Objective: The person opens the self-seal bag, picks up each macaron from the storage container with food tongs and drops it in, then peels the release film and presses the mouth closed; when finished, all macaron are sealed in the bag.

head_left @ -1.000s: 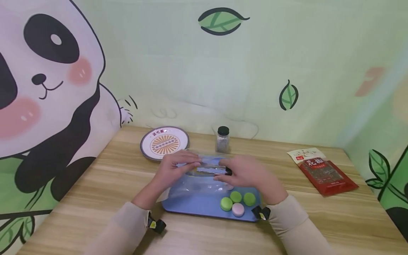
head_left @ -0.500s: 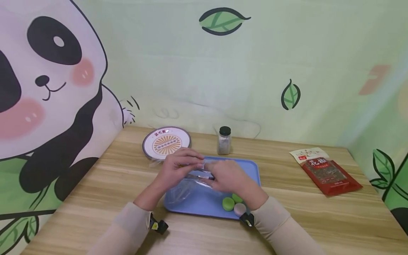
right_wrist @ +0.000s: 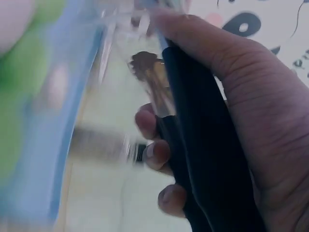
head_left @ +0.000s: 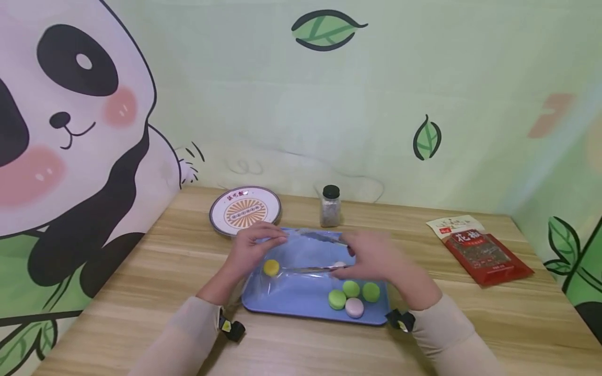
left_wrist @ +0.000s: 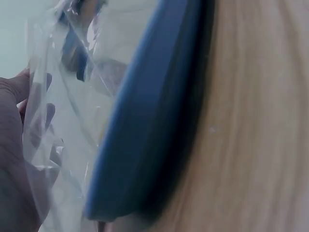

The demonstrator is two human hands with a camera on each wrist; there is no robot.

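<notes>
My left hand [head_left: 251,248] pinches the rim of a clear plastic bag [left_wrist: 72,130] above the left part of a blue tray [head_left: 291,308]. A yellow macaron [head_left: 271,268] shows through the bag's film, apparently inside it. My right hand [head_left: 376,258] grips tongs by their black handles [right_wrist: 193,125]. The metal arms [head_left: 308,270] are spread apart, pointing left toward the bag; no macaron is visible between them. Near the tray's right front lie several macarons: green ones [head_left: 337,299] and a pale pink one [head_left: 355,307]. Another pale macaron is partly hidden behind the tongs.
A white patterned plate [head_left: 245,210] stands behind the tray at left. Behind the tray's middle is a black-lidded jar [head_left: 331,206]. A red spice packet [head_left: 484,256] lies on the wooden table [head_left: 155,292] at right, near a printed backdrop.
My right hand first moved left toward the left hand, then drew back right with the tongs, whose arms are now wider apart. The yellow macaron has come into clear view in the bag.
</notes>
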